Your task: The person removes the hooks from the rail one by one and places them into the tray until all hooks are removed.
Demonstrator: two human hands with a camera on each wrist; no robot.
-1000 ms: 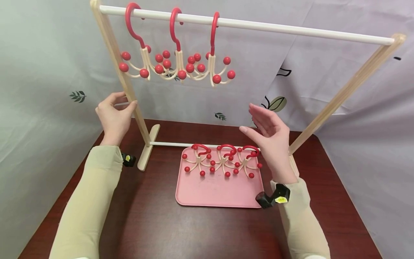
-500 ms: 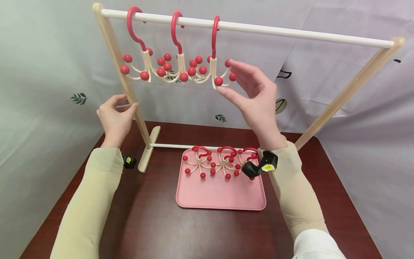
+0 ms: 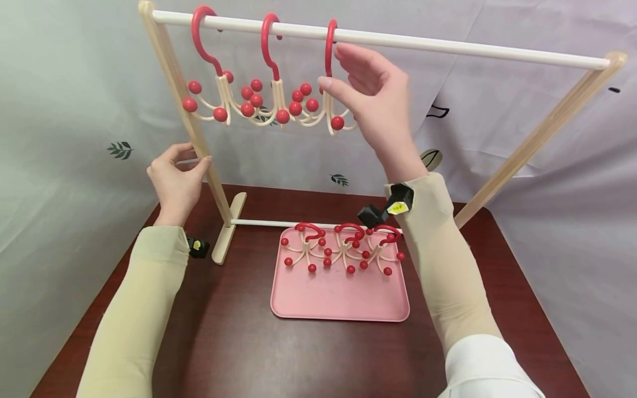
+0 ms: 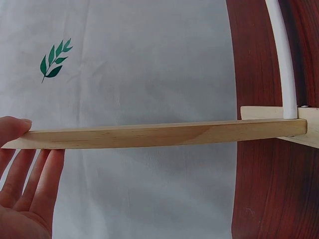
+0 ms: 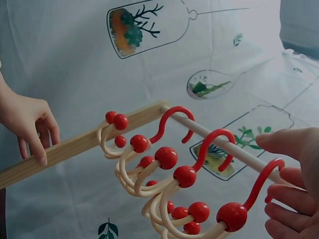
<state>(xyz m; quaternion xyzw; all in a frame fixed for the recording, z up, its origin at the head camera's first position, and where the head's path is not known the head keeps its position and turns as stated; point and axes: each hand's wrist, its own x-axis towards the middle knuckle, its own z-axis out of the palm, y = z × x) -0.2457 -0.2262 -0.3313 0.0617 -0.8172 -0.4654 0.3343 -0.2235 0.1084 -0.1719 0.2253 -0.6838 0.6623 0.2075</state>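
My left hand (image 3: 176, 179) grips the left wooden post (image 3: 171, 74) of a garment rack, thumb on one side and fingers on the other. Three octopus-style hangers with red hooks and red-balled prongs hang from the white rail (image 3: 448, 47): a left hanger (image 3: 222, 91), a middle hanger (image 3: 276, 97) and a right hanger (image 3: 329, 50). My right hand (image 3: 380, 102) is raised at the right hanger, its thumb and fingers spread around the hook's neck and hiding some prongs. In the right wrist view, the fingers (image 5: 294, 199) are close beside that red hook (image 5: 261, 184).
A pink tray (image 3: 328, 298) lies on the dark wooden table (image 3: 239, 342), bearing three more such hangers (image 3: 343, 249). The rack's lower white bar (image 3: 264, 222) passes behind it. A patterned cloth (image 3: 298, 166) hangs behind, and the right post (image 3: 537, 132) slants at the side.
My right hand has risen from above the tray's right side, moving up and left to the right hanger's hook. The left hand stays on the post.
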